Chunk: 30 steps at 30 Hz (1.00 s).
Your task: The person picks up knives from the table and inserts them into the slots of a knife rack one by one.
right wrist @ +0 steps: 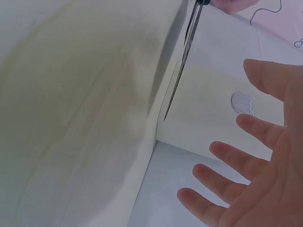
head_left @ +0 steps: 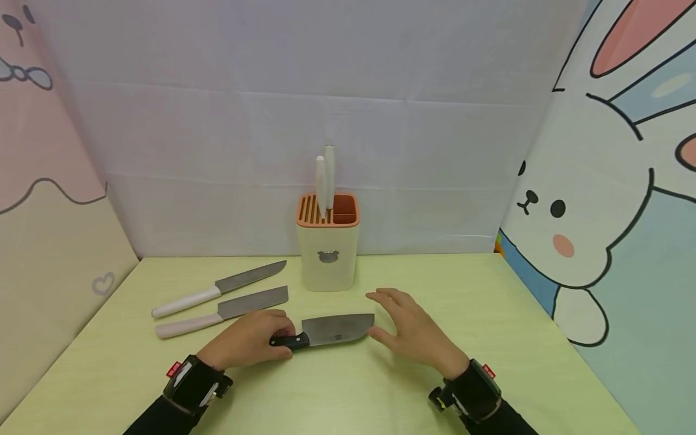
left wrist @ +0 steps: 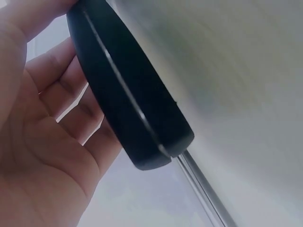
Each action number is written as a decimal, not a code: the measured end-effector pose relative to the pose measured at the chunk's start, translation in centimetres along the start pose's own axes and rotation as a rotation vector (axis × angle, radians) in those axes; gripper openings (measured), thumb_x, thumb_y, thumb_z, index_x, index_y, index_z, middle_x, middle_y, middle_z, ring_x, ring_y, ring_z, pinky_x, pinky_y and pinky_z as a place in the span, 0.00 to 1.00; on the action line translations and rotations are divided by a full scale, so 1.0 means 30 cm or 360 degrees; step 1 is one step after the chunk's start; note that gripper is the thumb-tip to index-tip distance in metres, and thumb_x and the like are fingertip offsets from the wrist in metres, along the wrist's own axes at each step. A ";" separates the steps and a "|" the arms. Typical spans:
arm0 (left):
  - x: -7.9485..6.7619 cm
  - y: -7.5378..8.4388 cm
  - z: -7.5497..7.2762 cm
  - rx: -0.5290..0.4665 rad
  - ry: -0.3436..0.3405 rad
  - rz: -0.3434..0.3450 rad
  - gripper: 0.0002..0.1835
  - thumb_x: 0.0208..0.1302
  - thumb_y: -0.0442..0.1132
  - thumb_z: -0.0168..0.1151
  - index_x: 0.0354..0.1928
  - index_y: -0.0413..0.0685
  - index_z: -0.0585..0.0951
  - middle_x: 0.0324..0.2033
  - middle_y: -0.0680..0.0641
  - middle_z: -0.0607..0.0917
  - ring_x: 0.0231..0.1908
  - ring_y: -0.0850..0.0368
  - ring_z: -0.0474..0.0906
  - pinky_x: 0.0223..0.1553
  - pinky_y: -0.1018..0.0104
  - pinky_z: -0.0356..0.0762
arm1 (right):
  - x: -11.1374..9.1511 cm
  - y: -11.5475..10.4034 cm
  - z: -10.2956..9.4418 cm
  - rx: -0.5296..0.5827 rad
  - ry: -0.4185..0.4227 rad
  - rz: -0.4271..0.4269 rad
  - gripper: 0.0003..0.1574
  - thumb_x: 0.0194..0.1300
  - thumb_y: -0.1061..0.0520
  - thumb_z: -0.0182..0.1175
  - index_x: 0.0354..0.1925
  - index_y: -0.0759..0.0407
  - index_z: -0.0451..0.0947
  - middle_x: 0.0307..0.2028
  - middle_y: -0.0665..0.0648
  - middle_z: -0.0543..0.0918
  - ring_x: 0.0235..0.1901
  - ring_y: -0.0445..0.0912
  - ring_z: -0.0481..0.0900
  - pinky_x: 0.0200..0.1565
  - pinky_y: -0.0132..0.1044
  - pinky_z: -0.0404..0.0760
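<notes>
My left hand [head_left: 254, 339] grips a kitchen knife by its black handle [head_left: 293, 342], thumb on the near side and fingers on the far side. Its broad steel blade [head_left: 338, 329] points right, low over the table. In the left wrist view the handle [left wrist: 128, 90] runs from the thumb and fingertips, with a thin metal strip along it. My right hand [head_left: 410, 329] is beside the blade's tip, fingers spread and holding nothing. The right wrist view shows the blade [right wrist: 182, 66] edge-on, apart from the open right palm [right wrist: 270, 175].
Behind the blade stands a cream knife block [head_left: 328, 260] with an orange slotted top, two white-handled knives [head_left: 325, 181] upright in it. Left of it lie a pointed knife [head_left: 217, 290] and a square-ended knife [head_left: 223, 313], both pale-handled, on the light yellow-green table [head_left: 348, 399]. White cloth [head_left: 217, 133] hangs behind.
</notes>
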State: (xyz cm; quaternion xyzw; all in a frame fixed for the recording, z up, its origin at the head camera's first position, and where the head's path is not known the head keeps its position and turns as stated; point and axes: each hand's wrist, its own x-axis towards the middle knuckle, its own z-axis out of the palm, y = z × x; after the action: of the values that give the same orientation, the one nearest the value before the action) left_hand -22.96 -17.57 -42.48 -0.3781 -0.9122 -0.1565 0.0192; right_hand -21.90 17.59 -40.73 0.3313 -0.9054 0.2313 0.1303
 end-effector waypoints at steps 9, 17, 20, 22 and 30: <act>0.074 0.043 0.018 0.0042 0.0010 0.0022 0.13 0.54 0.53 0.71 0.40 0.64 0.80 0.34 0.63 0.75 0.30 0.67 0.68 0.34 0.68 0.72 | 0.004 -0.005 0.002 0.0028 -0.0021 -0.0042 0.39 0.62 0.43 0.65 0.66 0.49 0.64 0.62 0.53 0.67 0.61 0.46 0.63 0.57 0.48 0.70; 0.139 0.091 0.041 0.0055 0.0023 0.0102 0.12 0.53 0.51 0.72 0.37 0.61 0.81 0.31 0.62 0.75 0.28 0.66 0.67 0.31 0.69 0.70 | 0.000 -0.005 0.005 0.0038 -0.0009 -0.0066 0.38 0.62 0.44 0.65 0.66 0.50 0.64 0.62 0.55 0.68 0.61 0.47 0.64 0.56 0.49 0.71; 0.160 0.107 0.052 0.0039 0.0015 0.0104 0.12 0.53 0.51 0.73 0.36 0.61 0.81 0.30 0.61 0.74 0.27 0.66 0.68 0.30 0.70 0.70 | 0.000 -0.005 0.006 0.0035 0.0001 -0.0077 0.38 0.62 0.45 0.65 0.66 0.50 0.64 0.62 0.54 0.68 0.61 0.47 0.63 0.56 0.49 0.71; 0.173 0.116 0.059 0.0028 0.0001 0.0096 0.11 0.53 0.51 0.72 0.36 0.61 0.81 0.30 0.61 0.74 0.27 0.67 0.68 0.30 0.70 0.70 | -0.001 -0.004 0.007 0.0036 0.0001 -0.0076 0.38 0.61 0.45 0.65 0.66 0.50 0.65 0.62 0.53 0.68 0.61 0.46 0.63 0.56 0.48 0.71; 0.221 0.151 0.084 0.0030 -0.0015 0.0077 0.11 0.52 0.50 0.73 0.34 0.62 0.80 0.29 0.62 0.74 0.26 0.67 0.68 0.30 0.71 0.70 | 0.000 -0.006 0.005 0.0042 0.0001 -0.0104 0.38 0.61 0.45 0.66 0.66 0.51 0.65 0.61 0.55 0.68 0.61 0.48 0.64 0.56 0.49 0.71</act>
State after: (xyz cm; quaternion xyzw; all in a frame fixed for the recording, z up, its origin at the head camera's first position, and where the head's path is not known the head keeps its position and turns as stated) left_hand -24.33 -9.25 -42.62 -0.4006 -0.9043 -0.1455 0.0223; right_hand -21.81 17.40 -40.79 0.3622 -0.8910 0.2388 0.1336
